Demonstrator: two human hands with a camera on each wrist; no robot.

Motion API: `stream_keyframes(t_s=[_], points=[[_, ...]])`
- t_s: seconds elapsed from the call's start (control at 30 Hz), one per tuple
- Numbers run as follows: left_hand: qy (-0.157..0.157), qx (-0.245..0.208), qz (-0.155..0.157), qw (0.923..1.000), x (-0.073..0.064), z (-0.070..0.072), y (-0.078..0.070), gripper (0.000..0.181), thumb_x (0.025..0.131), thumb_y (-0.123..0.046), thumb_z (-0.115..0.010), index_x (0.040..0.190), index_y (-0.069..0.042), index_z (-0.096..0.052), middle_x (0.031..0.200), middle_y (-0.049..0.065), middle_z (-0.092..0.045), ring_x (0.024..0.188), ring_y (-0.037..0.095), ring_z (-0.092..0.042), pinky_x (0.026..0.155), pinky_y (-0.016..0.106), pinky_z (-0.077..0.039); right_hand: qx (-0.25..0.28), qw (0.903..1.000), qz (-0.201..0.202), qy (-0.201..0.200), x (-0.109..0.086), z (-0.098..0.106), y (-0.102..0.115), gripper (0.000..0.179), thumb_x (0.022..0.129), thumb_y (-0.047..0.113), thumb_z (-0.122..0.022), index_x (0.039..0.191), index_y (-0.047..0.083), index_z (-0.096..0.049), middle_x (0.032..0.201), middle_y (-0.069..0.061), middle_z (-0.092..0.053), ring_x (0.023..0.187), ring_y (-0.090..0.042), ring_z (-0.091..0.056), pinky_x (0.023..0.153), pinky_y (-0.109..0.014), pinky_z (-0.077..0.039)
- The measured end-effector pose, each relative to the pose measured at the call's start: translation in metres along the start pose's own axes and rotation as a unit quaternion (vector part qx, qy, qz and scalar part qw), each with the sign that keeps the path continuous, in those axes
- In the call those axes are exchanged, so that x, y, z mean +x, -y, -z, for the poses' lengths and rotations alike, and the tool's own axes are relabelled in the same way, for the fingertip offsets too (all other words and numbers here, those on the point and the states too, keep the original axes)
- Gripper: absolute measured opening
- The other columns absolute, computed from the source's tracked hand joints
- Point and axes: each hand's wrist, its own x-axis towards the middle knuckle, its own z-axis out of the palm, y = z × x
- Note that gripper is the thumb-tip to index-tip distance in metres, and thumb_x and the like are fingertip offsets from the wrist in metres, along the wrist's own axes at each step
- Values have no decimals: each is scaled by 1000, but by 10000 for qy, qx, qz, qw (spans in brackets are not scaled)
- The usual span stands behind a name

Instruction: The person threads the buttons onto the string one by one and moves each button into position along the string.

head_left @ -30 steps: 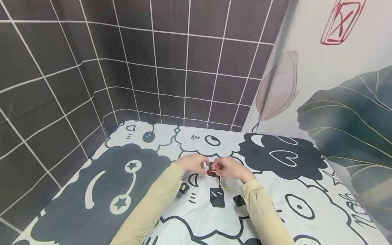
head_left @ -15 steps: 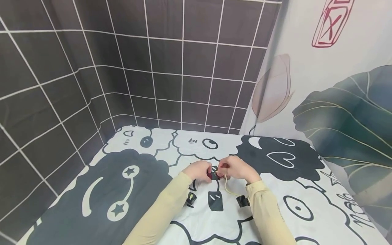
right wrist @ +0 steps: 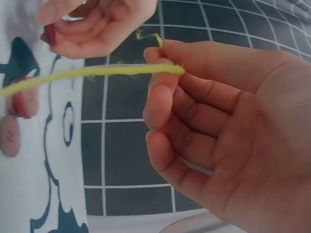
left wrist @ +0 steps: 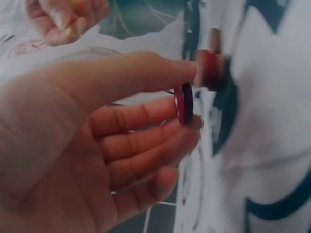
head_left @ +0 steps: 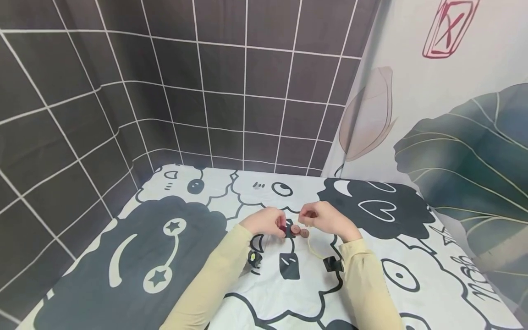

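Observation:
My left hand point(head_left: 266, 221) pinches a dark red button point(left wrist: 183, 104) on edge between thumb and fingers, just above the patterned cloth. To its right, my right hand point(head_left: 326, 220) is raised a little. A yellow yarn point(right wrist: 97, 72) is pinched there between thumb and forefinger, its frayed short end sticking up past the fingertips. The rest of the yarn trails down toward the right wrist in the head view. Between the hands lie a pinkish-brown button point(head_left: 304, 233) and another like it point(head_left: 295, 229). In the right wrist view, a red edge shows under the second.
The black-and-white cartoon cloth point(head_left: 305, 293) covers the surface. A dark grid-patterned curtain point(head_left: 268, 114) hangs behind and at the left. On the right is a pale leaf-print backdrop point(head_left: 462, 151). A black wrist device point(head_left: 332, 264) sits near the right cuff.
The hands, close together over the buttons a second ago, have drawn apart. My right hand has moved right and up with the yarn, and the buttons between the hands now show.

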Motion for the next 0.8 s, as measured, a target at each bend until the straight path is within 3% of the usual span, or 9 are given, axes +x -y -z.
stream_keyframes(t_s=[0.2, 0.33, 0.53, 0.8], points=[[84, -613, -635, 9961, -5, 19, -5, 28, 83, -10, -71, 110, -4, -65, 102, 8, -71, 93, 17, -66, 78, 23, -52, 295, 9994, -93, -172, -4, 11, 2, 8, 90, 12, -63, 90, 5, -68, 75, -2, -66, 69, -10, -56, 60, -24, -44], [17, -1024, -933, 9904, -7, 26, -10, 24, 84, -7, -69, 108, -5, -65, 101, 8, -71, 92, 15, -68, 79, 20, -53, 393, 9987, -73, -327, -6, 17, 6, 8, 90, 12, -63, 90, 5, -68, 74, -2, -64, 69, -11, -55, 60, -24, -44], [-95, -1501, -1112, 9824, -12, 32, -18, 24, 84, -10, -72, 106, -11, -63, 101, 5, -72, 89, 8, -68, 78, 21, -53, 615, 9970, -176, -447, -11, 24, 12, 10, 91, 15, -63, 91, 7, -68, 75, -1, -63, 71, -11, -55, 63, -25, -45], [-482, -2393, -1569, 9570, -17, 39, -22, 27, 83, -4, -73, 107, -6, -62, 103, 11, -69, 92, 13, -69, 87, 25, -54, 990, 9932, -381, -471, -17, 30, 16, 8, 90, 14, -63, 91, 9, -69, 78, -1, -62, 74, -16, -56, 68, -27, -46]])
